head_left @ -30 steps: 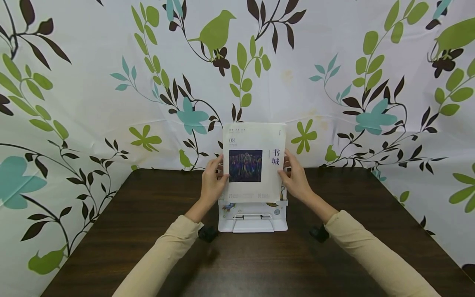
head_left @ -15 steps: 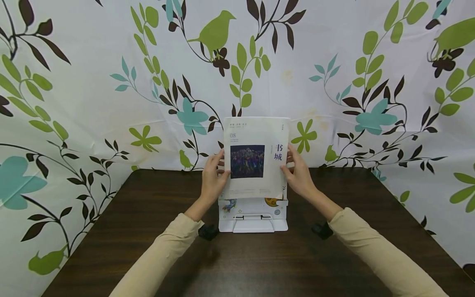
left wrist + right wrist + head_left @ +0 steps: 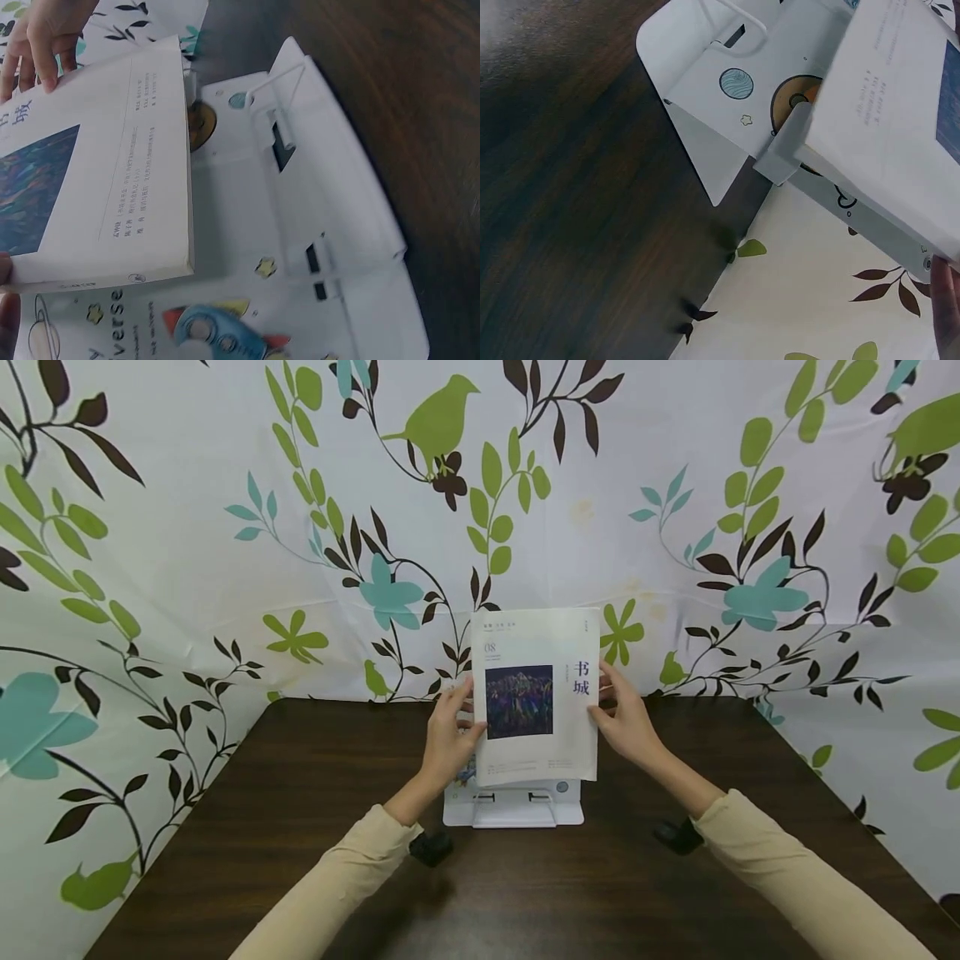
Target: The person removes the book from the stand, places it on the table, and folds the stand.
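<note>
A white paperback book [image 3: 573,743] with a dark square picture on its cover is held upright in front of a white book stand [image 3: 513,814]. My left hand [image 3: 450,735] grips its left edge, thumb on the cover and fingers behind. On the opposite edge my right hand [image 3: 627,718] pinches it the same way. In the left wrist view the book [image 3: 150,180] is apart from the stand's printed back plate [image 3: 225,225], which carries a rocket drawing. The right wrist view has the book's corner overlapping a small white side clip [image 3: 786,146] of the stand.
Everything stands on a dark wooden table [image 3: 525,893]. A white cloth [image 3: 570,527] printed with leaves and birds hangs behind its back edge. The stand's wire support [image 3: 262,86] folds over its lower ledge.
The book rose slightly at first, then both hands shifted it right and lower in the head view. It now tilts a little and covers more of the stand's lower front.
</note>
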A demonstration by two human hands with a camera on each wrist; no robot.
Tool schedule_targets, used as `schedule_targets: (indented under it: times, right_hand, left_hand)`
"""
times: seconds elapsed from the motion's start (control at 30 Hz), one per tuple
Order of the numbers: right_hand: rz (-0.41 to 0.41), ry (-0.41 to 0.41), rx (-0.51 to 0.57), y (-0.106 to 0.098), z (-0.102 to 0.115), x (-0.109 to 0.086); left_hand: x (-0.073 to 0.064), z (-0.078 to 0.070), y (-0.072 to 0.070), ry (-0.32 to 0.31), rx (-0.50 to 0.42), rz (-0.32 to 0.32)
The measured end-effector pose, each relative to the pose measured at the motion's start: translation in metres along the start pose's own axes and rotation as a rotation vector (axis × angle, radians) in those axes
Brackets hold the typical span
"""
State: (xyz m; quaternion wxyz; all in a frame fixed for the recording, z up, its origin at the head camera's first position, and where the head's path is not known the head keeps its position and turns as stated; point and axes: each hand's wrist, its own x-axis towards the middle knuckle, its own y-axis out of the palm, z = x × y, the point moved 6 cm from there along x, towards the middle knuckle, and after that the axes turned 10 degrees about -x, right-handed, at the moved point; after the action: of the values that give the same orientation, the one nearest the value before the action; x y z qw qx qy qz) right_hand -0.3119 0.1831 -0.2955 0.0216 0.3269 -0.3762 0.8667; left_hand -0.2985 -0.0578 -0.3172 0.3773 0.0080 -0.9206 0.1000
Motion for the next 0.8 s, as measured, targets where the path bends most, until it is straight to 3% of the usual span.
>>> schedule_targets:
  times: [0.3, 0.47, 0.57, 0.7, 0.8]
  right_hand:
    - [0.099, 0.100, -0.044, -0.003, -0.012, -0.008]
    - [0.144, 0.117, -0.065, -0.009, -0.014, -0.010]
    - [0.171, 0.138, -0.074, -0.014, -0.018, -0.012]
    - [0.196, 0.177, -0.082, -0.025, -0.024, -0.016]
    - [0.220, 0.205, -0.094, -0.034, -0.030, -0.019]
  left_hand:
    - [-0.012, 0.000, 0.014, -0.039, -0.034, 0.030]
    - [-0.016, -0.001, 0.020, -0.061, -0.070, 0.043]
    - [-0.017, -0.009, 0.026, -0.089, -0.100, 0.050]
    - [-0.018, -0.029, 0.036, -0.109, -0.163, 0.069]
    - [-0.021, -0.029, 0.047, -0.134, -0.191, 0.088]
